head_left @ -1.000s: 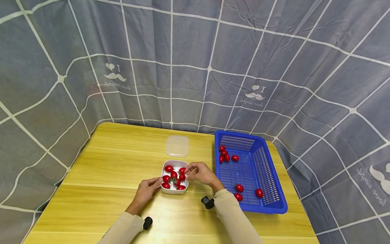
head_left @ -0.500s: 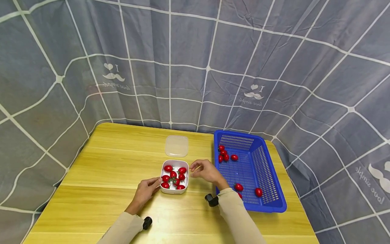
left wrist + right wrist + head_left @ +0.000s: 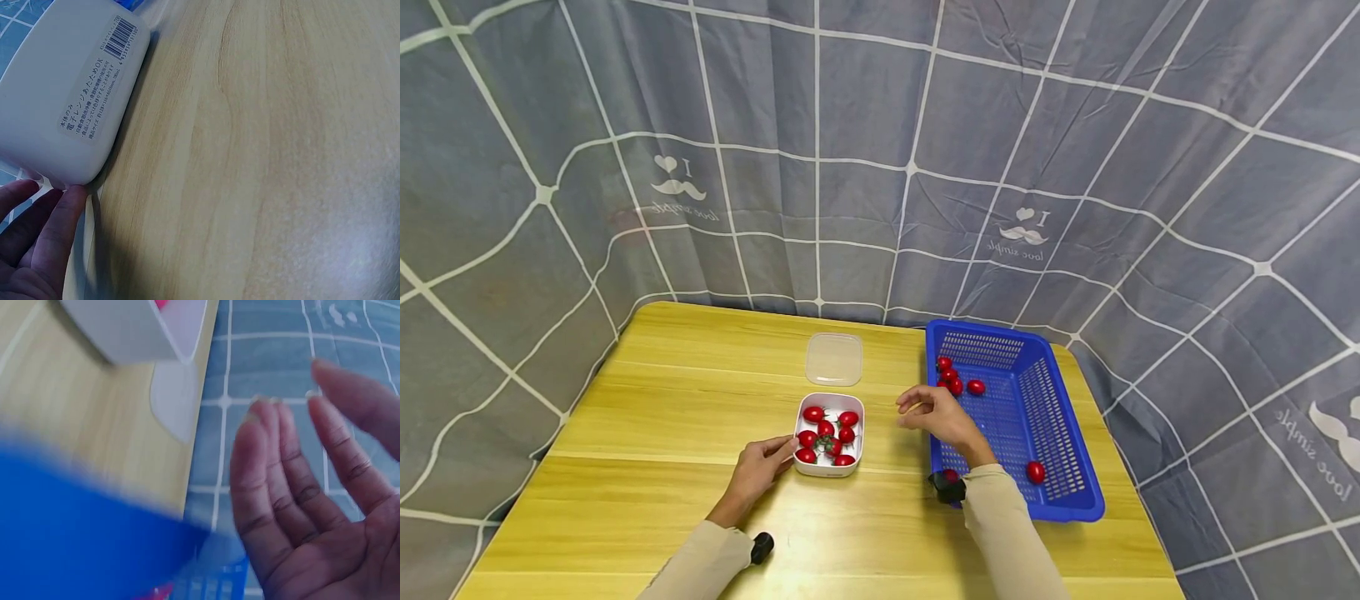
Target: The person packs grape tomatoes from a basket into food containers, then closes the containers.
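Observation:
A small white square container (image 3: 827,471) holds several red cherry tomatoes (image 3: 825,428), some with green stems. At its left side rests my left hand (image 3: 756,472), fingertips touching the wall. In the left wrist view those fingers (image 3: 59,234) are nearly straight against the container's lower corner, beside a printed label (image 3: 100,81). My right hand (image 3: 943,415) hovers between the container and the left rim of the blue basket (image 3: 1063,511). In the right wrist view its fingers (image 3: 253,487) are relaxed and spread from the thumb, with nothing between them.
The basket stands on the right of the wooden table (image 3: 685,400). More tomatoes (image 3: 975,387) lie at its far left, and a single tomato (image 3: 1036,472) sits near its front. A translucent lid (image 3: 834,359) lies behind the container. A grey checked curtain (image 3: 865,200) surrounds the table.
My right hand has let go of a tomato in the container and moved right to the basket's left rim. My left hand has stayed at the container.

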Demonstrator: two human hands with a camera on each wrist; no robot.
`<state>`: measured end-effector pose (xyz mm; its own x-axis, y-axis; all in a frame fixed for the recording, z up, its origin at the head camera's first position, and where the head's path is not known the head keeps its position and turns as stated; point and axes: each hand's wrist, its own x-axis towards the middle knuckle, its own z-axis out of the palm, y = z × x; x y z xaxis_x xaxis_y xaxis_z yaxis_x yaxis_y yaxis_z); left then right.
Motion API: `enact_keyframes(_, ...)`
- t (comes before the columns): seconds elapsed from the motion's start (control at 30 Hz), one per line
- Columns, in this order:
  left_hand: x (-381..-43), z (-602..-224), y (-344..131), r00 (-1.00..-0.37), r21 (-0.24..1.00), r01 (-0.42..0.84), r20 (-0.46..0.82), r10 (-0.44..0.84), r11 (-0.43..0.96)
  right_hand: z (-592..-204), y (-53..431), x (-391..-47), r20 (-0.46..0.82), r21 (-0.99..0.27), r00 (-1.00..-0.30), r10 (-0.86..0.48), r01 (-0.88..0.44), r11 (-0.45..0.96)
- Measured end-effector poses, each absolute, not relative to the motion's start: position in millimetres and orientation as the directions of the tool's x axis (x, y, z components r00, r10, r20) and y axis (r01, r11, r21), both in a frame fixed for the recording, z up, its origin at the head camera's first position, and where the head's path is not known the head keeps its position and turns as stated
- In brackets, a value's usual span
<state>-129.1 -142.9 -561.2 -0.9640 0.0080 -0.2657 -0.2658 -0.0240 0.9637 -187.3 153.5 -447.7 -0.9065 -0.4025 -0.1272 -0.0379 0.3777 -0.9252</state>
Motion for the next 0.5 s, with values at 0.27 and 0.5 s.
enact_keyframes(0.27, -128, -559, -143, -0.964, 0.964, -0.266, -0.266, 0.011, -0.015, -458, 188, -191, -0.119, -0.928, -0.93, -0.348, -0.021, 0.373)
enact_keyframes(0.5, -128, -562, -144, -0.976, 0.976, -0.217, -0.216, 0.018, -0.029, -456, 212, -191, -0.129, -0.91, -0.944, -0.304, -0.009, 0.414)
